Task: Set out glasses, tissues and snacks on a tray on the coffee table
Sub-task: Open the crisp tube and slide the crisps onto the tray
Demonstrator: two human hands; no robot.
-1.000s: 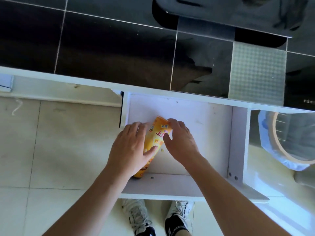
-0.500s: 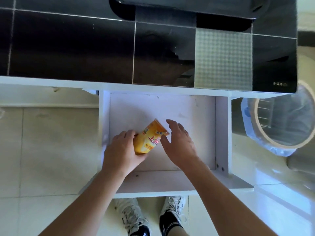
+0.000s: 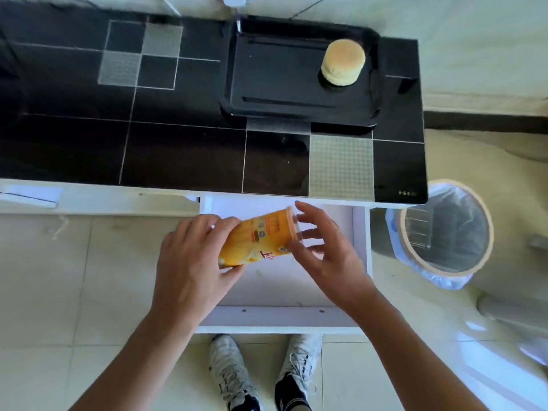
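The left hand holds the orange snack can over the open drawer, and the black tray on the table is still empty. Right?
Not quite. In the head view the black tray already holds a round bun. The rest stands: the left hand holds the orange snack can over the open drawer.

The orange snack can has print on its side. There are big red marks near the bottom edge, but they are cut off and too blurry to read. A small dark label sits above them, also too blurry. The black table top has tiny light marks in its right corner, unreadable.
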